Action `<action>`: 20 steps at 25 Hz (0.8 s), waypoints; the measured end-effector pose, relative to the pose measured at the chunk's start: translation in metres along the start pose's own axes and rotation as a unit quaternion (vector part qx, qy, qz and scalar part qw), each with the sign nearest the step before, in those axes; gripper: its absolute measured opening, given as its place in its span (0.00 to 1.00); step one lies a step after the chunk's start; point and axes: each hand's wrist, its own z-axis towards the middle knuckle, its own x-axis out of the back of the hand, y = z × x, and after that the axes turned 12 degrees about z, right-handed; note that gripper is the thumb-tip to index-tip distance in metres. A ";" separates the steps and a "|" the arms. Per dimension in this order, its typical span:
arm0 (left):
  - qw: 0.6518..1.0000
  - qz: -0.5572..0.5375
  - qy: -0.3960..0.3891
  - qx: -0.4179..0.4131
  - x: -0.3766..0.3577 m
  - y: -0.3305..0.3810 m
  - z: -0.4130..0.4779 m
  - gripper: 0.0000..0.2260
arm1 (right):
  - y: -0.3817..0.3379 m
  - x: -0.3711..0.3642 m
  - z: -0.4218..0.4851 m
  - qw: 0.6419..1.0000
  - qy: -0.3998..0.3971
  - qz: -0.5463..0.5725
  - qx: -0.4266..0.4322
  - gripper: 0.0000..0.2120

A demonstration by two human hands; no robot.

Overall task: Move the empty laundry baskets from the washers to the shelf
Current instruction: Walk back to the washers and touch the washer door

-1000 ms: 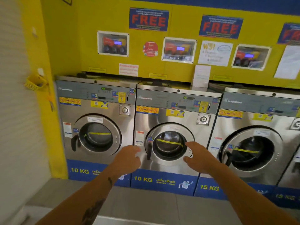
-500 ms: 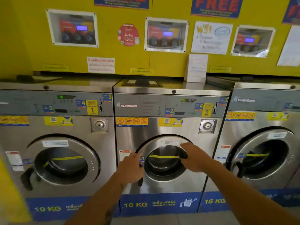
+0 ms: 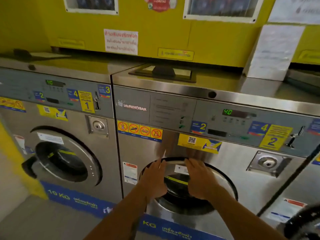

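No laundry basket shows in the head view. Both my hands are stretched out in front of the round door (image 3: 223,181) of the middle steel washer (image 3: 173,148), the one marked 2. My left hand (image 3: 154,179) lies over the door's upper left rim, palm down with the fingers extended. Just right of it, my right hand (image 3: 199,181) lies over the door glass, fingers pointing up toward the rim. Neither hand holds anything. Whether they touch the door I cannot tell.
The washer marked 1 (image 3: 64,160) stands to the left with its door closed. A third washer's door (image 3: 304,222) shows at the lower right. A yellow wall panel (image 3: 155,37) with notices rises behind the machine tops. Grey floor (image 3: 34,220) lies at the lower left.
I have come much closer to the middle washer. Both hands have moved up and together, from the door's sides to its upper rim.
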 end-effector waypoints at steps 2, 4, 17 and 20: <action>1.000 -0.001 0.009 0.025 -0.011 0.003 0.013 0.42 | 0.008 -0.010 0.007 0.999 0.027 -0.014 0.014 0.42; 0.998 -0.014 0.035 0.044 -0.019 0.009 0.021 0.40 | 0.015 -0.016 0.012 0.998 0.044 -0.017 0.029 0.42; 0.995 -0.048 0.074 -0.046 -0.037 0.004 -0.077 0.37 | -0.012 -0.026 -0.053 1.000 0.010 -0.008 -0.019 0.48; 0.982 -0.106 0.104 -0.118 -0.043 0.006 -0.117 0.26 | -0.018 -0.029 -0.092 0.999 0.012 0.022 -0.047 0.44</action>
